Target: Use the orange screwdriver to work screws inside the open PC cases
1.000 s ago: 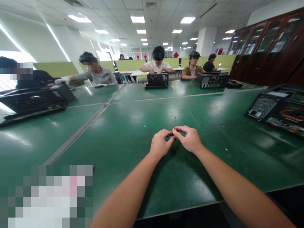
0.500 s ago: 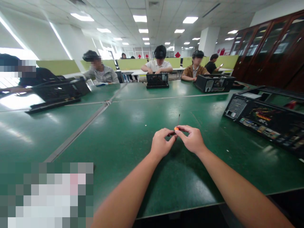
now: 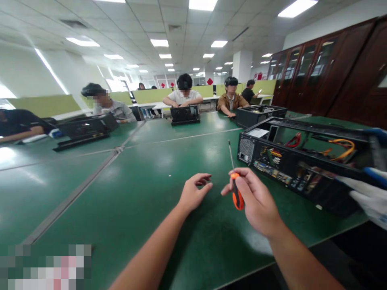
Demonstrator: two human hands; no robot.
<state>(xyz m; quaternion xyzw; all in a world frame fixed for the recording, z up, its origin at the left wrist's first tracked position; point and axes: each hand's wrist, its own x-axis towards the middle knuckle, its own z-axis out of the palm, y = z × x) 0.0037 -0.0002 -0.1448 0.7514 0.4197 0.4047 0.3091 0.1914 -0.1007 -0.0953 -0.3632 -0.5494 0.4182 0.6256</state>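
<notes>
A screwdriver (image 3: 237,196) is in the person's right hand (image 3: 258,203), over a broad green tabletop (image 3: 121,209). Its rounded handle, bright orange with black inlaid panels, looks like moulded plastic; its slim, straight metal shaft ends in a dark tip, pointing up and away from the person. The right thumb and fingers close around the upper handle. The left hand (image 3: 193,192) is just beside it, half open, fingers loosely curled and thumb apart, with nothing in its grip; whether it touches the table is hard to tell. The table surface is smooth and glossy, mirroring the ceiling lights, and crossed by a flat grey strip (image 3: 75,193).

To the right lies a boxy black metal computer case (image 3: 290,166), open on top, with a perforated grille, a row of ports and looping yellow wires (image 3: 347,147). A co-worker's hand in a white-and-blue glove (image 3: 371,199) is beside its near edge. Across the table, a person in a white shirt (image 3: 193,98) sits behind a smaller-looking black case (image 3: 186,114). Dark, reddish-brown cabinets (image 3: 338,76) with glass panes line the wall.
</notes>
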